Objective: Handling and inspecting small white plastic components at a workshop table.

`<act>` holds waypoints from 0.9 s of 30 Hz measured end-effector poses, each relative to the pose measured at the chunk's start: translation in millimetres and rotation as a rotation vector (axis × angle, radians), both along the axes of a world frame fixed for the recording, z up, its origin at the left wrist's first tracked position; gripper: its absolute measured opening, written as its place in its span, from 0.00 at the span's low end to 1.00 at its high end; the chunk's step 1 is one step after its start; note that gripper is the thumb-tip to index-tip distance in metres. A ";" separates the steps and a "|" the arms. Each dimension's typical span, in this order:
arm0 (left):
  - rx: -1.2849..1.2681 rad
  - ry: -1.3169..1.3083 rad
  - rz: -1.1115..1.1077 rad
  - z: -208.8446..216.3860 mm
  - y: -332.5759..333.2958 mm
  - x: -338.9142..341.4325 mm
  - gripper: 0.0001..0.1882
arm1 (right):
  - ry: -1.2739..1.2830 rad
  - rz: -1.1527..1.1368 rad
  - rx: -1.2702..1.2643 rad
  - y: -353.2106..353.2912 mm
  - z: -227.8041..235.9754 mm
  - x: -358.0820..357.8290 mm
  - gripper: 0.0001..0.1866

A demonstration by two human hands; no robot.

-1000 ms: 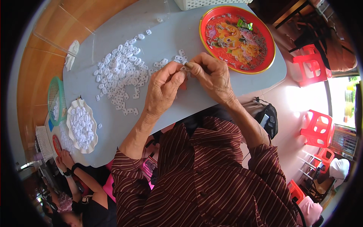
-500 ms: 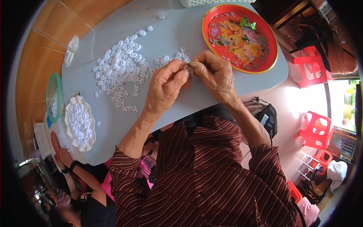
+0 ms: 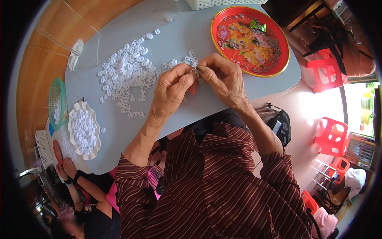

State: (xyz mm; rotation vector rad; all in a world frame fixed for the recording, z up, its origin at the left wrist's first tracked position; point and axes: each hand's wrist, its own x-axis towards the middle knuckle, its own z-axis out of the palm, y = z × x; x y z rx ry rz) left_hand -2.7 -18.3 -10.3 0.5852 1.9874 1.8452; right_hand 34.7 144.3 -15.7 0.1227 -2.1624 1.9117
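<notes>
My left hand [image 3: 172,91] pinches a small white plastic piece [image 3: 194,73] between thumb and fingertips. Meeting it there is my right hand [image 3: 225,83], its thumb and forefinger closed at the piece; whatever they hold is too small to make out. Just beyond my fingertips lie several like pieces [image 3: 191,53] with two holes each. To the left spreads a large loose heap of white pieces [image 3: 127,65] on the grey table [image 3: 179,36]. Right of my hands, a round red tray [image 3: 287,51] with a flower print holds many tiny silvery pins and a green wrapper [image 3: 258,26].
A scalloped white dish [image 3: 95,149] full of white pieces stands at the table's left edge, beside a green basket [image 3: 51,95]. A white perforated basket [image 3: 223,3] is at the far edge. Another person's hands [image 3: 65,168] work at lower left. Red stools [image 3: 332,137] stand at right.
My fingertips have shifted slightly, and the white piece shows more clearly between them. The tray appears a little farther left in view. Both hands stay together.
</notes>
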 end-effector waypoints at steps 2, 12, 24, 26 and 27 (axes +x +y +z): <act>-0.014 0.000 0.000 -1.1 0.2 0.3 0.10 | -0.040 0.001 0.003 0.9 0.9 0.1 0.09; -0.052 0.229 0.062 7.5 9.3 7.9 0.10 | -0.035 -0.032 0.065 1.7 4.4 -1.8 0.10; -0.026 0.073 0.066 5.3 6.1 8.9 0.09 | -0.036 -0.030 0.048 1.2 8.2 1.1 0.09; -0.025 0.063 0.066 5.8 6.6 10.2 0.09 | -0.052 -0.035 0.070 0.8 11.3 1.6 0.09; -0.040 0.092 0.085 6.0 6.7 10.7 0.09 | -0.065 -0.044 0.092 0.1 11.7 1.5 0.09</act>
